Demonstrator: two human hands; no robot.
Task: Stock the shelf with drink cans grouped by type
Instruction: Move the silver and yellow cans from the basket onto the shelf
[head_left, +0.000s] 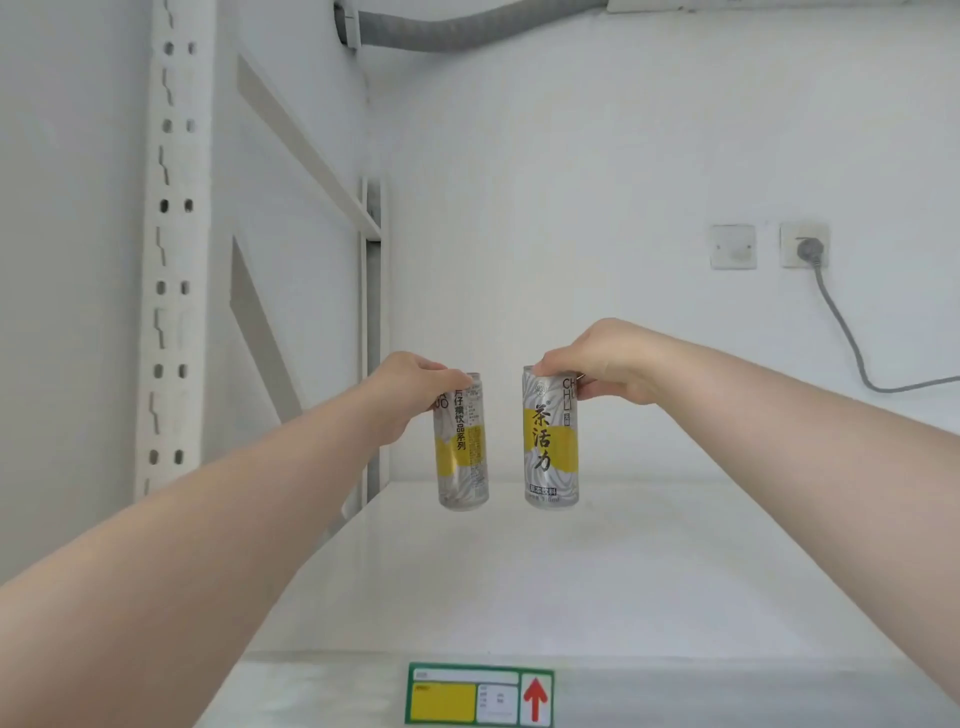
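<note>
Both can tops hidden under fingers; shelf label (480, 695) print too small to read

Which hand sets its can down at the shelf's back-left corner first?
Left, probably. The left hand holds its can upright nearer that corner; the right hand and its can sit farther right above the shelf.

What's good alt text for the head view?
Two bare hands each hold a slim silver-and-yellow drink can by its top: left hand with the left can, right hand with the right can, upright side by side over a white shelf. A price label marks the shelf's front edge.
</note>
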